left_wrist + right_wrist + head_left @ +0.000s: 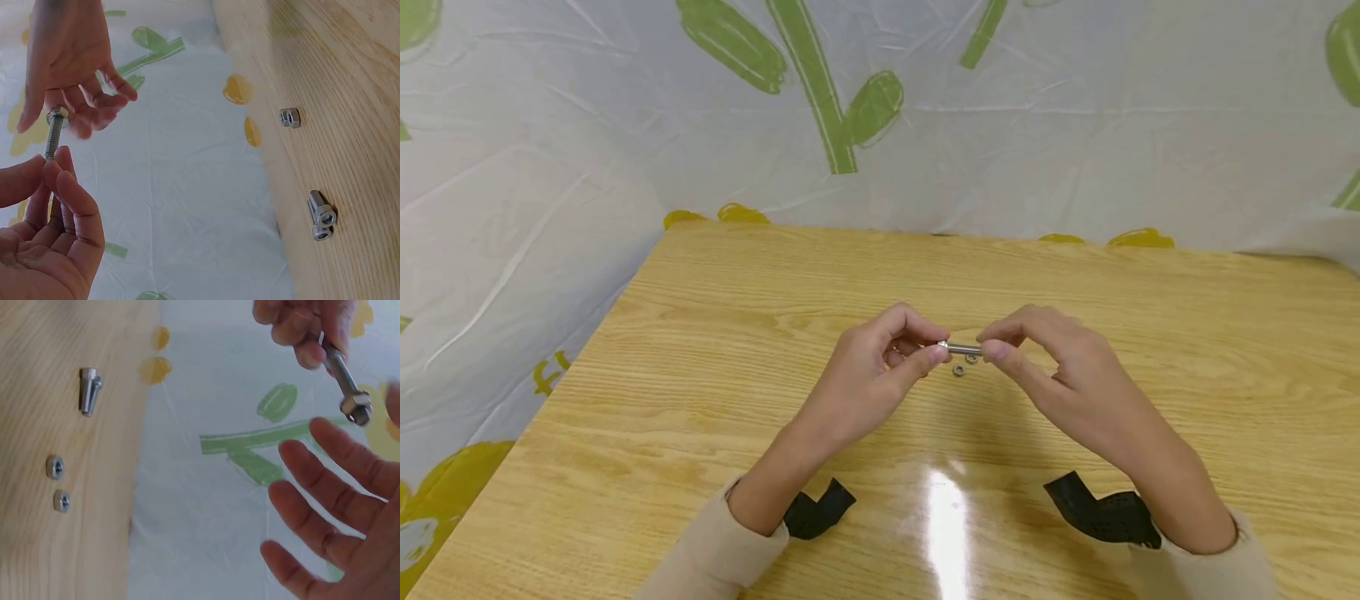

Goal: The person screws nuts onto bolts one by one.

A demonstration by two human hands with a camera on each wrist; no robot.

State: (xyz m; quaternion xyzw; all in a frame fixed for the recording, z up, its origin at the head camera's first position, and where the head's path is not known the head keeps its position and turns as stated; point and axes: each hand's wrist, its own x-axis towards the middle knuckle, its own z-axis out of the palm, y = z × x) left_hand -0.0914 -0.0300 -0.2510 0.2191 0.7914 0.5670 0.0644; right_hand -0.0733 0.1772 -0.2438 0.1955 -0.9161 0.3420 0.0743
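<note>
My left hand [880,367] pinches a metal bolt [964,349] between thumb and fingers above the wooden table. A hex nut [356,403] sits on the bolt's far end, with a bit of the shank poking through it. The bolt's other end is hidden in the left fingers. Around the nut end, my right hand [1071,375] is held with thumb and fingers apart. In the right wrist view its fingers [337,494] are spread and loosely bent, and the nut shows in the gap between thumb and forefinger.
Two loose nuts [958,370] lie on the table [737,333] below the hands. Two socket-head bolts [323,215] rest close together nearby, seen only in the wrist views. A white cloth [1000,150] with green and yellow plant drawings hangs behind the table and to its left.
</note>
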